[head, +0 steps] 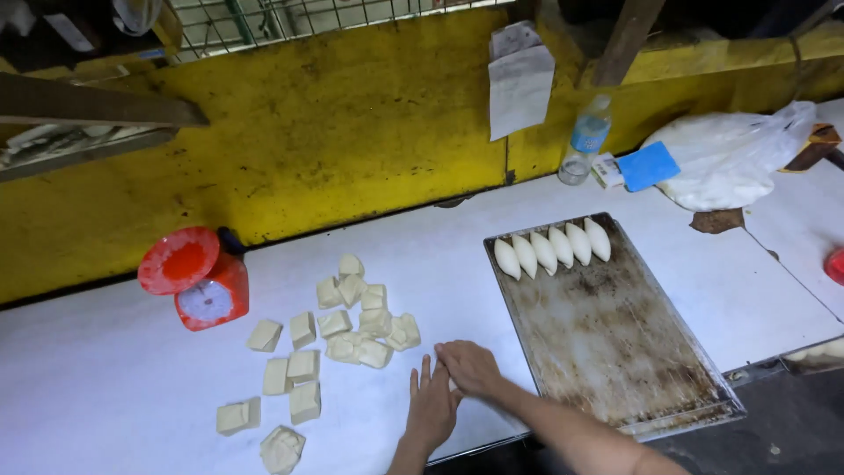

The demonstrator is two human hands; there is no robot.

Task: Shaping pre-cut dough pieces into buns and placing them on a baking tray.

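Item, hands: I am pressing my right hand palm-down, fingers curled over something I cannot see, probably dough; my left hand is lying flat beside it, fingers spread, holding nothing. Item, cut dough pieces: roughly eighteen are waiting unshaped on the white table, just left of my hands. Item, shaped dough rolls: five are sitting along the far edge of the baking tray, most of it bare. Item, red scale: standing beyond.

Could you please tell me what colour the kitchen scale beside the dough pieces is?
The kitchen scale is red with a white dial, seen in the head view.
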